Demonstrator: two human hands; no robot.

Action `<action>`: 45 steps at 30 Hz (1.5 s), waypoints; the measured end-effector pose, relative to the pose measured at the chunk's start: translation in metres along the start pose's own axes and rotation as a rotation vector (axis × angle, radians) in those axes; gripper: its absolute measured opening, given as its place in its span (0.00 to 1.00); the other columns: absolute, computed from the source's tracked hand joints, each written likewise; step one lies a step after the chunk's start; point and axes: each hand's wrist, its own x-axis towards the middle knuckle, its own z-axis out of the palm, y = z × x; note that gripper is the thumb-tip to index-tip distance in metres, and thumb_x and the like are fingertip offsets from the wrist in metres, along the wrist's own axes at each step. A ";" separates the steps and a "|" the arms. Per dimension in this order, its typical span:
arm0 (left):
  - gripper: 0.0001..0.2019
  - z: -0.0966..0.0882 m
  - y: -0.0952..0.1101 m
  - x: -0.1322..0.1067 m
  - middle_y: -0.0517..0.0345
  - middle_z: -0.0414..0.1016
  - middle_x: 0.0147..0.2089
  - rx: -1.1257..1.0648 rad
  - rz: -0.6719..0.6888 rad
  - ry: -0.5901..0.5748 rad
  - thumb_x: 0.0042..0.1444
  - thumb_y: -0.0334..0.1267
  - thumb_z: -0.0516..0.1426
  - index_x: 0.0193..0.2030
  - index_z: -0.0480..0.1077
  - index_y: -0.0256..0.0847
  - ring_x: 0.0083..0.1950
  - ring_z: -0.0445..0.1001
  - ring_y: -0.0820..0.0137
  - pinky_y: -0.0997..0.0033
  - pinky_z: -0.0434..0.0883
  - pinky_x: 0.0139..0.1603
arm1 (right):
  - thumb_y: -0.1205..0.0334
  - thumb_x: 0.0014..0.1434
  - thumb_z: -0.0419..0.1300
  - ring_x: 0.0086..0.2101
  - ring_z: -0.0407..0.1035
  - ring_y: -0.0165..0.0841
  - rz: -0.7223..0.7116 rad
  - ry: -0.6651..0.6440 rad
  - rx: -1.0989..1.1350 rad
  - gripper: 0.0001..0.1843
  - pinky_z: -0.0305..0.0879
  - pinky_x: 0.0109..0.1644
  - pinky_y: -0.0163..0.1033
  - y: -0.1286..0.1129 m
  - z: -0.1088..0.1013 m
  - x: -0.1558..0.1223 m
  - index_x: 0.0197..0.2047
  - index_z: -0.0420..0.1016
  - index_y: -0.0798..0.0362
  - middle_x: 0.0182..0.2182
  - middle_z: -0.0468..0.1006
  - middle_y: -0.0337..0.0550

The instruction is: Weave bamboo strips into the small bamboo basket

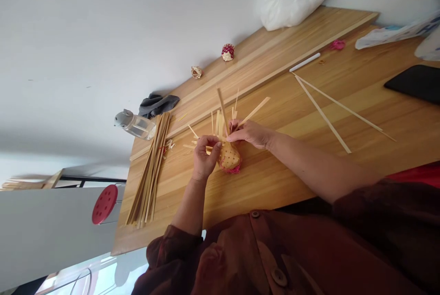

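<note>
Mid-weave on small round woven bamboo basket with pink trim, resting on pale wooden table between both hands. Gripping its rim with left hand, fingers closed; pinching upright pale bamboo strips with right hand. Next, probably: bending one strip over gently, without kinking.

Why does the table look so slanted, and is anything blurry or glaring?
Head view: the camera is rolled, so the table runs diagonally; light is soft and even, no glare on the wood; the left hand, right hand and woven piece look sharp.
</note>
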 end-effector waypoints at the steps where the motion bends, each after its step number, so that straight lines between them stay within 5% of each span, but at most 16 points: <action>1: 0.08 0.000 0.003 -0.001 0.60 0.73 0.36 0.001 -0.016 0.026 0.61 0.41 0.64 0.44 0.75 0.43 0.37 0.71 0.70 0.67 0.70 0.43 | 0.58 0.43 0.74 0.28 0.63 0.28 0.000 -0.005 0.012 0.15 0.60 0.32 0.36 0.000 0.000 0.000 0.27 0.72 0.51 0.25 0.70 0.32; 8: 0.09 -0.004 0.034 0.011 0.53 0.78 0.36 0.460 -0.025 -0.139 0.63 0.35 0.60 0.44 0.83 0.46 0.42 0.73 0.60 0.55 0.69 0.51 | 0.48 0.44 0.80 0.28 0.69 0.28 -0.056 0.024 0.022 0.23 0.69 0.34 0.37 0.005 0.001 0.002 0.28 0.73 0.50 0.26 0.75 0.33; 15: 0.12 0.011 0.041 0.030 0.48 0.72 0.30 0.716 -0.060 -0.209 0.64 0.37 0.58 0.27 0.71 0.42 0.39 0.73 0.53 0.49 0.70 0.50 | 0.46 0.40 0.82 0.29 0.70 0.29 -0.080 0.057 0.022 0.25 0.71 0.34 0.36 0.013 0.002 0.007 0.28 0.74 0.50 0.25 0.75 0.33; 24: 0.14 0.006 0.038 0.044 0.57 0.67 0.21 0.533 -0.237 -0.277 0.57 0.36 0.61 0.21 0.68 0.43 0.29 0.71 0.63 0.65 0.65 0.34 | 0.47 0.42 0.80 0.27 0.67 0.28 -0.126 0.071 -0.006 0.24 0.68 0.31 0.36 0.017 0.006 0.008 0.28 0.72 0.50 0.24 0.71 0.32; 30: 0.09 0.002 0.033 0.021 0.59 0.75 0.29 0.354 -0.274 -0.088 0.63 0.41 0.58 0.34 0.75 0.42 0.32 0.72 0.68 0.69 0.66 0.35 | 0.47 0.46 0.78 0.31 0.71 0.31 -0.152 0.089 0.013 0.21 0.73 0.39 0.40 0.019 0.018 0.003 0.33 0.74 0.49 0.27 0.75 0.34; 35: 0.10 0.000 0.025 0.004 0.61 0.73 0.29 0.212 -0.265 0.004 0.65 0.43 0.57 0.35 0.72 0.42 0.30 0.71 0.70 0.71 0.67 0.34 | 0.48 0.44 0.79 0.31 0.72 0.31 -0.118 0.122 0.063 0.22 0.75 0.40 0.40 0.017 0.022 -0.001 0.31 0.74 0.50 0.26 0.74 0.34; 45: 0.12 -0.008 0.009 -0.012 0.50 0.81 0.44 0.034 -0.019 -0.062 0.68 0.48 0.60 0.43 0.80 0.43 0.48 0.79 0.65 0.61 0.76 0.55 | 0.51 0.44 0.79 0.25 0.69 0.29 -0.012 0.188 -0.025 0.23 0.69 0.28 0.36 0.027 0.021 0.003 0.28 0.70 0.49 0.23 0.72 0.33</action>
